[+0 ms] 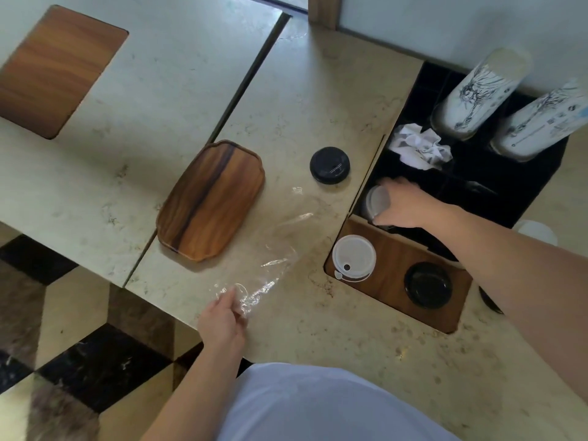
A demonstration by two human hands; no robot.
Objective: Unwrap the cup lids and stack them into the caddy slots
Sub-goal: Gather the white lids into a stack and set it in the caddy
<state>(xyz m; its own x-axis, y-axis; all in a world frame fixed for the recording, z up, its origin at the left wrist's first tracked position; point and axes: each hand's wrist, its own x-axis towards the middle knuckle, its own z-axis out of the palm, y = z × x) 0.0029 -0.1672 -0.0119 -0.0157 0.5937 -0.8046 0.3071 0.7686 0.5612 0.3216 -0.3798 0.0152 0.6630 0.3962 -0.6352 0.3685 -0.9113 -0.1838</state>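
My right hand (402, 203) reaches into the black caddy (537, 198) and grips a stack of translucent lids (375, 202) standing in its near left slot. My left hand (224, 319) pinches the near end of an empty clear plastic wrapper (280, 246) that lies spread on the marble counter. A white lid stack (353, 258) and a black lid stack (428, 284) sit in round holes of the wooden panel (391, 268) in front of the caddy. One loose black lid (330, 165) lies on the counter.
A wooden tray (211, 200) lies left of the wrapper. Two sleeves of printed paper cups (477, 93) stand in the caddy's far slots, with crumpled white paper (420, 149) beside them. A wooden inset (57, 68) is at far left. The counter edge drops to a tiled floor at lower left.
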